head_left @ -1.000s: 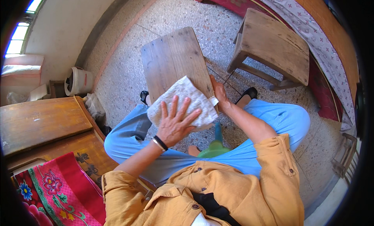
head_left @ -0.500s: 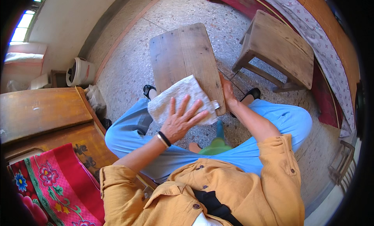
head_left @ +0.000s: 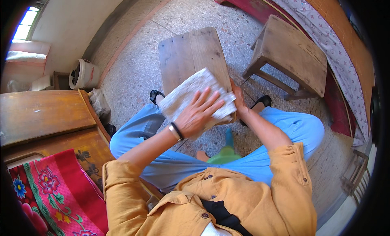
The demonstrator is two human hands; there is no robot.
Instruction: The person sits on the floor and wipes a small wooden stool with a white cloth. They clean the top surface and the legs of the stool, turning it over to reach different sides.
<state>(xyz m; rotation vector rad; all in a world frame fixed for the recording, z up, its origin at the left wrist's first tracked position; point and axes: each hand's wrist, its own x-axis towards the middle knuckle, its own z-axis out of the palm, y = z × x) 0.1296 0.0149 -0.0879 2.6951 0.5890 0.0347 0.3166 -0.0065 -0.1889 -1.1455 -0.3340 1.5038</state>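
Observation:
A wooden stool (head_left: 183, 53) with a rectangular plank top stands before me, between my legs. Over the near part of its top lies a light grey-white cloth (head_left: 191, 87), reaching past the near edge. My left hand (head_left: 201, 114) presses flat on this cloth with its fingers stretched and slightly apart. At the stool's right edge, near the front corner, my right hand (head_left: 239, 102) is wrapped round the side of the seat; some of its fingers are hidden beneath or behind the wood.
A second wooden stool (head_left: 290, 55) stands to the right, beside a bed draped in patterned cloth (head_left: 321, 36). To the left is a brown wooden cabinet (head_left: 44, 114) bearing a red floral textile (head_left: 69, 187). A white bucket (head_left: 87, 74) sits by the wall. Under me shows a green seat (head_left: 224, 155).
My left hand has slid the cloth a little to the right and away from me over the stool top. The right hand keeps its hold on the edge.

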